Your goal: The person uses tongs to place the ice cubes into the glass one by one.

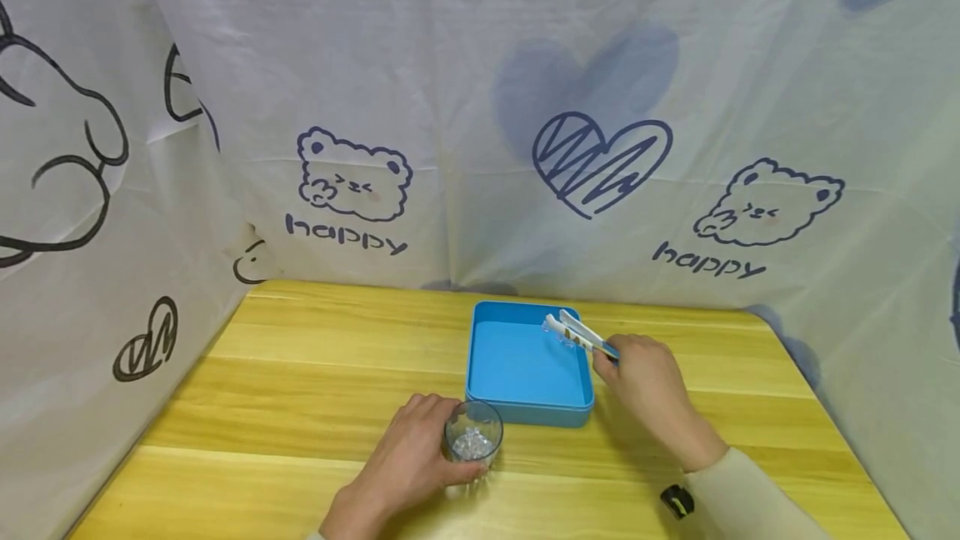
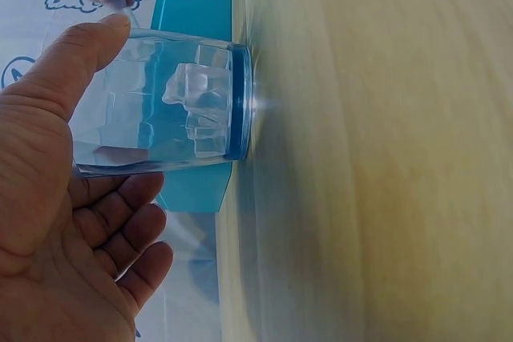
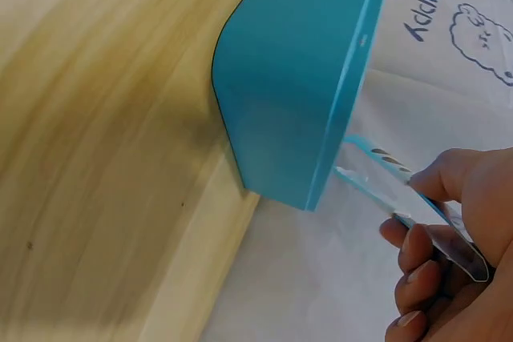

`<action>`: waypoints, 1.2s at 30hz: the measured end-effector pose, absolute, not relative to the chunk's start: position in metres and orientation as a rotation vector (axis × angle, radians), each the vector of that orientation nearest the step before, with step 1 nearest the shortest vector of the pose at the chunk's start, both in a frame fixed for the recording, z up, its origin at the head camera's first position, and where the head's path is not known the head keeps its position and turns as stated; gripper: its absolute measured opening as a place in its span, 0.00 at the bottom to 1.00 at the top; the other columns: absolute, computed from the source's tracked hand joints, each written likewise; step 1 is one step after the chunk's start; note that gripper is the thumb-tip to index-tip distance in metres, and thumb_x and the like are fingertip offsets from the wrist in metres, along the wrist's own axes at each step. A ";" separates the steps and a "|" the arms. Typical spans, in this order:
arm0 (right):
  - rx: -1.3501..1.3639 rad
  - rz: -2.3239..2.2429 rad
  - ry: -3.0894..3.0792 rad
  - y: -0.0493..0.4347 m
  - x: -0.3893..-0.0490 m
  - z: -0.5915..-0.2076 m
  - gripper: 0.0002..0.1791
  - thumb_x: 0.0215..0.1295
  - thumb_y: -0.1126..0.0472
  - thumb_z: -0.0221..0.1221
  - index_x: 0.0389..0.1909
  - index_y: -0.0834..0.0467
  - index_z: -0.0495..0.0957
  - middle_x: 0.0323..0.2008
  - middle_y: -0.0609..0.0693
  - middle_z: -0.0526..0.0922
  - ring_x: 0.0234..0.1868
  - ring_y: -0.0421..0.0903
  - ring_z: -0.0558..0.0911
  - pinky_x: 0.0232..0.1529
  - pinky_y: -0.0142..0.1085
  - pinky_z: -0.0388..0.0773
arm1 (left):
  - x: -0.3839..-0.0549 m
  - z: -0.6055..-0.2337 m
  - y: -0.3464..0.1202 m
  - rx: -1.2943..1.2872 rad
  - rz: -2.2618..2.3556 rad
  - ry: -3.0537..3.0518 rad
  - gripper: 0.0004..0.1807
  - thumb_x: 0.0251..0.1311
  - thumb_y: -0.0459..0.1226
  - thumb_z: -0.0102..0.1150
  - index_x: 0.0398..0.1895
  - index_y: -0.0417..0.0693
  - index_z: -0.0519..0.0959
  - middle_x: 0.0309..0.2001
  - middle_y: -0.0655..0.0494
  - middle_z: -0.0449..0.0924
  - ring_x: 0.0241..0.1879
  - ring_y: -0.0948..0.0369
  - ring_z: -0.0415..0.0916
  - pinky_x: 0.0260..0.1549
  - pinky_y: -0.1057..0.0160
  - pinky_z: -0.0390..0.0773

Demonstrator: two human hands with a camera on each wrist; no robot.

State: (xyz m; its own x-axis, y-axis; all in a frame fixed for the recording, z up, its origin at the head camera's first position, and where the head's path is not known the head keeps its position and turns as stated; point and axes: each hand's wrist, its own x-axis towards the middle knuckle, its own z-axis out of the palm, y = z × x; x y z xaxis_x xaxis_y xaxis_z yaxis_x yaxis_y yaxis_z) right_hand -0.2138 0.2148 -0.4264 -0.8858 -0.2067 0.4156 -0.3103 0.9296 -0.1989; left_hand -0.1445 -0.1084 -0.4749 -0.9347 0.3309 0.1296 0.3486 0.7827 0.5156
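Glass: bottom centre of the head frame, upright; clear pieces inside; left hand curled round it. Tongs: right of centre, pinched by right hand; long axis slants up-left, tips over upper right of box. Glass lies down-left from tips, nearer left hand. Clear bits at tips; whether gripped, cannot tell.
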 end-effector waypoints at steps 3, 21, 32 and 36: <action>0.357 0.328 -2.749 0.210 -0.223 -0.430 0.17 0.68 0.58 0.65 0.20 0.56 0.73 0.17 0.47 0.65 0.21 0.47 0.66 0.25 0.39 0.62 | -0.144 -0.475 -0.109 -0.561 -0.864 -2.934 0.43 0.46 0.61 0.81 0.61 0.46 0.80 0.52 0.57 0.82 0.50 0.60 0.72 0.59 0.49 0.76; 0.394 0.086 -2.757 0.201 -0.246 -0.449 0.19 0.68 0.55 0.68 0.21 0.57 0.74 0.20 0.50 0.74 0.27 0.52 0.75 0.37 0.50 0.79 | -0.144 -0.475 -0.109 -0.550 -0.867 -2.942 0.43 0.46 0.61 0.81 0.61 0.46 0.80 0.52 0.58 0.82 0.50 0.60 0.71 0.58 0.50 0.78; 0.463 0.080 -2.691 0.199 -0.248 -0.456 0.22 0.65 0.57 0.68 0.15 0.55 0.69 0.16 0.48 0.70 0.23 0.51 0.74 0.33 0.49 0.77 | -0.144 -0.477 -0.109 -0.550 -0.860 -2.934 0.43 0.46 0.61 0.81 0.61 0.46 0.80 0.51 0.58 0.82 0.50 0.61 0.71 0.58 0.51 0.78; 0.453 0.093 -2.711 0.197 -0.247 -0.454 0.23 0.66 0.57 0.68 0.15 0.55 0.69 0.17 0.48 0.70 0.24 0.51 0.74 0.34 0.49 0.77 | -0.144 -0.476 -0.109 -0.546 -0.873 -2.945 0.44 0.47 0.61 0.81 0.62 0.46 0.79 0.52 0.58 0.81 0.50 0.60 0.71 0.58 0.51 0.78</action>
